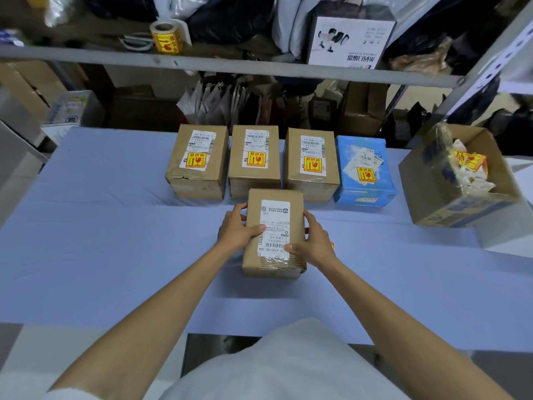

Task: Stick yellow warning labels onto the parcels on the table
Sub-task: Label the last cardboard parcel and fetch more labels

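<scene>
Parcel (274,235), brown with only a white shipping slip on top, lies mid-table, gripped from both sides: left hand (235,228) on its left flank, right hand (313,241) at its near right corner, thumbs on top. A yellow scrap (332,245) peeks past the right hand; whether it is held I cannot tell. The pale blue table (101,226) stretches wide to the left and toward the near edge. Just behind stand three brown boxes (253,160) and a blue box (364,171), each yellow-labelled. At the right sits an open carton (441,197) of scraps. Overhead, a shelf (86,53) carries a label roll (167,37).
</scene>
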Tool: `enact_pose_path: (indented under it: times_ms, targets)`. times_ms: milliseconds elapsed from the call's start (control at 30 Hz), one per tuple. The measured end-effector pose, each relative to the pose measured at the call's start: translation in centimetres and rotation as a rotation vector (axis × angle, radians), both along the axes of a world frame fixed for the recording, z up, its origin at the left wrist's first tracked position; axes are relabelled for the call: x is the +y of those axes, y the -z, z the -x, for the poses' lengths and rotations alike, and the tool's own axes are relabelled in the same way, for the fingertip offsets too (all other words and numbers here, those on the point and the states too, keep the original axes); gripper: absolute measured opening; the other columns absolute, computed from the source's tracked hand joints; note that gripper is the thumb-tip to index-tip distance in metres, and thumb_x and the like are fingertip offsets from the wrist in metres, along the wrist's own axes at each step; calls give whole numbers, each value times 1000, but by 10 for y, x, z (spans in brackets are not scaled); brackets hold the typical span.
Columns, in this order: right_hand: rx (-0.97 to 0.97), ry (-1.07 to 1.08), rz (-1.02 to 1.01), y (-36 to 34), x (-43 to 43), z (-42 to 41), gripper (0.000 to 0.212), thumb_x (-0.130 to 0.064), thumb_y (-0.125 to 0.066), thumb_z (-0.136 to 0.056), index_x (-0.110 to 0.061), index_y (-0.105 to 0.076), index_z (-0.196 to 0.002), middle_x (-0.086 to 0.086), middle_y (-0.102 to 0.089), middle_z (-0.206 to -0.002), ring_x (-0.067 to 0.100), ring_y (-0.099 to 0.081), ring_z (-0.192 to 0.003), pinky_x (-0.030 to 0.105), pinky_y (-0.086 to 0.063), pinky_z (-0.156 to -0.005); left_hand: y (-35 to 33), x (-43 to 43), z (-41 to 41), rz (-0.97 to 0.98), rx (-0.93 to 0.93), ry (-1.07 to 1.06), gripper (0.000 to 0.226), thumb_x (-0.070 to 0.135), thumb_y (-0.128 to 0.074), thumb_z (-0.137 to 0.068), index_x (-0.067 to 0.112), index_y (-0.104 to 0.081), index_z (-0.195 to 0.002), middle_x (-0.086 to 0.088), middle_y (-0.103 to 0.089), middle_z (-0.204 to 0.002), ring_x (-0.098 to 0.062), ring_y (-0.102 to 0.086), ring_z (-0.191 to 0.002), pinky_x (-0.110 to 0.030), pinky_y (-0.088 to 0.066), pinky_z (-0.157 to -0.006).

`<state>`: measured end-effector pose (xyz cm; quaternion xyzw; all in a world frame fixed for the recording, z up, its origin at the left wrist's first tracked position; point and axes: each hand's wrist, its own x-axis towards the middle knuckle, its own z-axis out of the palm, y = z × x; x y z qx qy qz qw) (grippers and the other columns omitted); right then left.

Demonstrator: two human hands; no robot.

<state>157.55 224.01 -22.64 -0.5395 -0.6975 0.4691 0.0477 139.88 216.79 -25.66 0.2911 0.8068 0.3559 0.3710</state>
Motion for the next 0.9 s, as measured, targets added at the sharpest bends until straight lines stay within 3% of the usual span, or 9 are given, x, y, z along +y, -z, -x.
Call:
enact_pose_path:
  times_ms: [200,300,433,533,700,900]
  targets:
    - [3,15,7,3,2,0,101,-16,-83,-69,-23,-22,-149,9,-52,-136,29,-55,-117,45,-50,-96,1,1,1,5,-7,13,69,28,-79,-75,23,-43,-134,-7,-53,-125,-16,-54,-99,-32,-45,-86]
    - [20,10,30,8,6,0,98,-17,-84,-68,-24,-26,-147,6,-54,-131,28,-57,-114,42,-52,-90,0,1,0,0,-8,4,68,28,-78,-76,24,-43,-134,-6,-53,-126,-15,-54,-99,-32,-45,-86]
    - [181,241,140,17,25,-18,64,-27,-80,-76,-19,-51,-132,8,-65,-109,22,-63,-91,37,-58,-73,1,-1,-1,-19,-29,-25,71,29,-80,-74,24,-44,-135,-5,-55,-127,-16,-57,-102,-31,-44,-85]
    - [15,394,-39,34,40,-33,47,-26,-75,-81,-11,-57,-122,14,-65,-113,27,-63,-96,40,-53,-83,2,-1,-1,-24,-32,-45,71,28,-80,-74,23,-44,-135,-6,-56,-127,-19,-59,-106,-34,-47,-88]
    - [-308,366,-39,63,51,-44,56,-23,-73,-82,-1,-46,-126,21,-47,-130,36,-48,-120,43,-44,-91,6,-1,-6,-30,-43,-78,68,27,-78,-76,26,-44,-135,-4,-53,-128,-19,-58,-107,-40,-48,-95]
    - [-354,370,-43,83,49,-46,57,-11,-75,-79,2,-42,-123,24,-44,-128,41,-47,-117,45,-45,-87,7,-3,-11,-55,-74,-107,67,27,-77,-77,28,-43,-135,-3,-52,-129,-17,-58,-108,-43,-50,-96]
